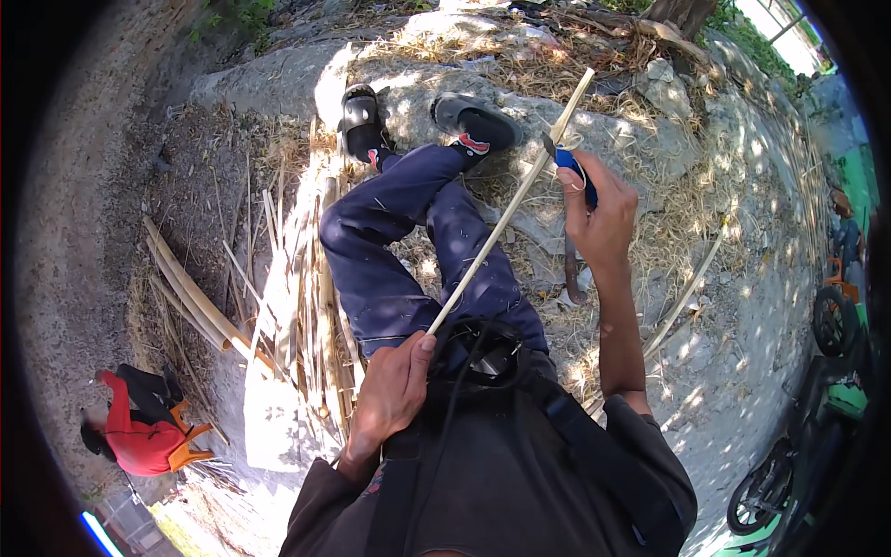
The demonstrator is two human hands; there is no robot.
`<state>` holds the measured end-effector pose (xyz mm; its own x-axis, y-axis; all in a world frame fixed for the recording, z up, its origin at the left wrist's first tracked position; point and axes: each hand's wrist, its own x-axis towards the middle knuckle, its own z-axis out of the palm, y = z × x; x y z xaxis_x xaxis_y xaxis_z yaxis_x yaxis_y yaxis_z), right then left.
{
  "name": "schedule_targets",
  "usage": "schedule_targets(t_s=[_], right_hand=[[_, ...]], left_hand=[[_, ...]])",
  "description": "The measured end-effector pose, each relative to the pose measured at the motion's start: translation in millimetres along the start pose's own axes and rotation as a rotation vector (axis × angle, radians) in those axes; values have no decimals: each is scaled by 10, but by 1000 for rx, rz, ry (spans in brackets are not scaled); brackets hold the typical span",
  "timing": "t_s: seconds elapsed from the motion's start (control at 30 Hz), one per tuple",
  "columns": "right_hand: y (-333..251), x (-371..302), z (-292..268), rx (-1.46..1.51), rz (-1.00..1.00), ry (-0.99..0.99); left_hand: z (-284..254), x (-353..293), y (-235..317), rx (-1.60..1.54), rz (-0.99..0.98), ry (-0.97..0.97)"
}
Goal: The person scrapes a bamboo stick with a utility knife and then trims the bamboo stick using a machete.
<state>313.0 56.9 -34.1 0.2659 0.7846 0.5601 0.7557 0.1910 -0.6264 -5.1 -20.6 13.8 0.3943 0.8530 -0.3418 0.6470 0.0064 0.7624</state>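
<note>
A long, pale split bamboo strip (501, 226) slants from my lap up and to the right, past my knees. Its lower end is gripped by my left hand (394, 385), closed in front of my waist. Farther out, my right hand (605, 209) is wrapped round a blue-handled knife (588, 182). The dark blade lies against the strip near its far end, where a raised sliver or rough node shows. Under the strip are my legs (399, 218) in dark trousers, stretched over the ground.
Split bamboo strips (311, 278) lie piled left of my legs, with thicker bamboo lengths (186, 283) beyond. Another strip (687, 292) and a dark curved bar (572, 265) lie to the right. A person in red (148, 436) sits at lower left; motorcycles (766, 483) stand far right.
</note>
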Motion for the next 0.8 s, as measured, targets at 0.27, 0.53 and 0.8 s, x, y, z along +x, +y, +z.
schedule_targets(t_s=[0.27, 0.53, 0.8], right_hand=[[63, -84, -183, 1045, 667, -349], [-536, -760, 145, 368, -24, -256], [-778, -831, 144, 226, -38, -285]], left_hand=[[-12, 223, -382, -194, -37, -119], [-97, 377, -220, -580, -133, -278], [34, 358, -173, -436, 43, -202]])
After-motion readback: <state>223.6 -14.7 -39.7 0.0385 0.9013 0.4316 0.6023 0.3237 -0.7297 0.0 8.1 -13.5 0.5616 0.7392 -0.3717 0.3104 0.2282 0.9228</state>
